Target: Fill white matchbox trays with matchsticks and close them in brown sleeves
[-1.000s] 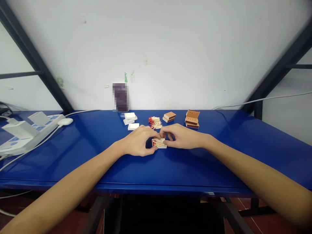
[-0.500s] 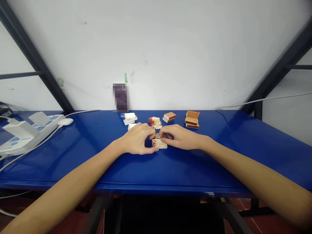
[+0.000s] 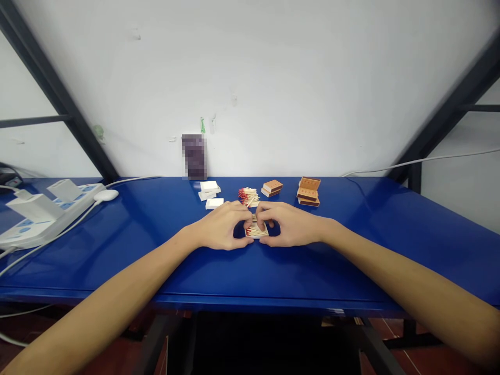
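A white matchbox tray [image 3: 257,236] filled with red-headed matches [image 3: 255,230] lies on the blue table between my hands. My left hand [image 3: 224,225] grips its left end, thumb at the front corner and index fingertip over the match heads. On the other side, my right hand [image 3: 292,224] has its thumb at the front right corner and its bent index finger touching the matches. More matches show just behind the tray, partly hidden by my fingers. Farther back lies a loose pile of matches [image 3: 249,197].
White inner trays [image 3: 209,190] and another white tray [image 3: 214,203] lie back left. Orange-brown matchboxes [image 3: 272,187] sit behind my right hand, with stacked matchbox sleeves [image 3: 308,192] farther right. A power strip [image 3: 50,221] with cables occupies the left side. A wall borders the table's back.
My right thumb has come down to the tray's front right corner, its index finger now on the matches. My left index finger has shifted right and down over the tray's left end.
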The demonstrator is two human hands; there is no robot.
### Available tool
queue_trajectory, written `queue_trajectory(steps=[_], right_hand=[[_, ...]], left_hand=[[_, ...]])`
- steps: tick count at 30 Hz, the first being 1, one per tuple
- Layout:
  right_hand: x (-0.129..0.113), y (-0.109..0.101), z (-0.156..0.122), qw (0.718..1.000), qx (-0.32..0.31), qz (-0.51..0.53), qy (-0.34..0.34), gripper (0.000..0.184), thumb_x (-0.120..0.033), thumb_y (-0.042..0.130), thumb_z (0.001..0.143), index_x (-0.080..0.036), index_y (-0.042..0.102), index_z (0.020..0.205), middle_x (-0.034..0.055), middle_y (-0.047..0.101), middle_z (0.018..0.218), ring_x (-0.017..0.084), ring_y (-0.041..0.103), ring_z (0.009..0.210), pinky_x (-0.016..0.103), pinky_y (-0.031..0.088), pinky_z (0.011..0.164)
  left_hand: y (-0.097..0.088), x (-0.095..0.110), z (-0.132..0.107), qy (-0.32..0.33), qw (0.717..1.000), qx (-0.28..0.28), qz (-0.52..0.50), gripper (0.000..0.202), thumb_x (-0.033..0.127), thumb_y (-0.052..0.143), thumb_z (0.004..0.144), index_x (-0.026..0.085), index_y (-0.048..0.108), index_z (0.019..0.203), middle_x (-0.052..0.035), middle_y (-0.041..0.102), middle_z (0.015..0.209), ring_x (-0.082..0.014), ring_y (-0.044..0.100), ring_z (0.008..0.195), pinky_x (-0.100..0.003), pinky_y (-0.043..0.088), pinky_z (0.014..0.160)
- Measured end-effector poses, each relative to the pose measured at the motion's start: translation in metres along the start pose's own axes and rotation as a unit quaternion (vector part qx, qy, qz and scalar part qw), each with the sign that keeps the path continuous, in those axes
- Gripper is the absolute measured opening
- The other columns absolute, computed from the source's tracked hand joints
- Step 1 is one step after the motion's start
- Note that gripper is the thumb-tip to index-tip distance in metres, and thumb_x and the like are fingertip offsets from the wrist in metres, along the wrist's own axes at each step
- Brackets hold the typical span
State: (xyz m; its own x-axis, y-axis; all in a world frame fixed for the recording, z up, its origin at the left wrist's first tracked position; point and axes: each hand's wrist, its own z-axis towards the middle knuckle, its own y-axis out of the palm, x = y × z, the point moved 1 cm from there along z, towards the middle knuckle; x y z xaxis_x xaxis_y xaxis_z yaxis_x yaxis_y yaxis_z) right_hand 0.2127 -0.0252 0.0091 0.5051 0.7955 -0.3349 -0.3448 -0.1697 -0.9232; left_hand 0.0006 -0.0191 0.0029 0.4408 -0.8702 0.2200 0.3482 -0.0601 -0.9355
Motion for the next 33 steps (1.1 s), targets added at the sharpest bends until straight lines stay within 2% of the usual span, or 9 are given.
queue_trajectory(steps=[8,12,14,16,19,23,26,30,33], right_hand=[[0.002,0.002,0.0,0.999,0.017,0.012,-0.027,0.012,-0.022,0.067,0.08,-0.018,0.058,0.072,0.005,0.059,0.104,0.018,0.058,0.091,0.031,0.045,0.08],[0.007,0.001,0.002,0.996,0.081,0.017,-0.031,0.009,-0.021,0.057,0.088,-0.019,0.06,0.08,0.0042,0.061,0.094,0.017,0.057,0.084,0.031,0.044,0.076],[0.013,0.002,0.003,0.993,0.121,-0.002,-0.012,0.011,-0.019,0.052,0.091,-0.019,0.062,0.086,0.0035,0.063,0.089,0.017,0.056,0.08,0.031,0.043,0.073],[0.02,0.005,0.004,0.991,0.134,-0.019,0.007,0.013,-0.019,0.051,0.092,-0.019,0.064,0.093,0.0038,0.065,0.089,0.018,0.057,0.081,0.031,0.043,0.074],[0.029,0.009,0.005,0.993,0.11,-0.021,0.03,0.022,-0.031,0.055,0.093,-0.021,0.065,0.111,0.0063,0.066,0.1,0.02,0.059,0.089,0.033,0.044,0.078],[0.032,0.011,0.005,0.997,0.061,-0.006,0.055,0.042,-0.05,0.05,0.096,-0.027,0.062,0.128,0.008,0.064,0.106,0.024,0.058,0.097,0.038,0.044,0.084],[0.033,0.011,0.005,0.997,0.048,-0.002,0.062,0.044,-0.055,0.046,0.096,-0.027,0.065,0.125,0.0084,0.061,0.103,0.024,0.057,0.095,0.039,0.044,0.085],[0.038,0.016,0.006,0.997,0.05,-0.014,0.06,0.047,-0.057,0.05,0.094,-0.023,0.067,0.121,0.0101,0.058,0.105,0.024,0.055,0.096,0.04,0.044,0.086],[0.04,0.019,0.008,0.996,0.059,-0.017,0.067,0.045,-0.055,0.057,0.091,-0.022,0.068,0.119,0.0101,0.058,0.104,0.025,0.055,0.095,0.039,0.044,0.085]], left_hand=[[0.0,0.001,0.0,-0.019,1.0,0.006,0.0,0.021,0.037,0.064,0.082,0.019,0.055,0.088,-0.0017,0.059,0.084,-0.0197,0.053,0.082,-0.033,0.04,0.078],[0.0,0.002,0.0,-0.02,1.0,0.007,-0.003,0.02,0.036,0.064,0.081,0.019,0.055,0.086,-0.0022,0.058,0.085,-0.0199,0.052,0.083,-0.033,0.04,0.079],[0.0,0.003,0.0,-0.021,1.0,0.006,-0.011,0.024,0.038,0.067,0.078,0.019,0.053,0.085,-0.0025,0.057,0.086,-0.0202,0.052,0.084,-0.032,0.04,0.078],[-0.001,0.003,-0.001,-0.025,1.0,0.002,-0.019,0.033,0.044,0.071,0.074,0.019,0.05,0.081,-0.002,0.056,0.083,-0.02,0.051,0.081,-0.032,0.04,0.075],[-0.004,0.002,-0.002,-0.022,0.999,0.008,-0.031,0.037,0.048,0.068,0.076,0.02,0.045,0.078,-0.0013,0.053,0.079,-0.0187,0.048,0.076,-0.031,0.039,0.071],[-0.008,-0.001,-0.003,0.004,0.998,0.03,-0.048,0.021,0.04,0.053,0.087,0.019,0.048,0.087,-0.0031,0.057,0.087,-0.0192,0.049,0.081,-0.033,0.04,0.076],[-0.008,-0.002,-0.003,0.006,0.999,0.029,-0.027,0.017,0.035,0.049,0.088,0.019,0.051,0.091,-0.0039,0.059,0.09,-0.0204,0.051,0.085,-0.034,0.04,0.079],[-0.006,-0.002,-0.001,-0.02,0.999,0.033,0.008,0.016,0.025,0.04,0.09,0.018,0.054,0.092,-0.0046,0.061,0.09,-0.0208,0.053,0.085,-0.036,0.041,0.079],[-0.006,-0.003,-0.002,0.001,0.999,0.038,-0.016,0.016,0.03,0.045,0.09,0.018,0.055,0.094,-0.0048,0.063,0.093,-0.021,0.054,0.087,-0.035,0.041,0.081]])
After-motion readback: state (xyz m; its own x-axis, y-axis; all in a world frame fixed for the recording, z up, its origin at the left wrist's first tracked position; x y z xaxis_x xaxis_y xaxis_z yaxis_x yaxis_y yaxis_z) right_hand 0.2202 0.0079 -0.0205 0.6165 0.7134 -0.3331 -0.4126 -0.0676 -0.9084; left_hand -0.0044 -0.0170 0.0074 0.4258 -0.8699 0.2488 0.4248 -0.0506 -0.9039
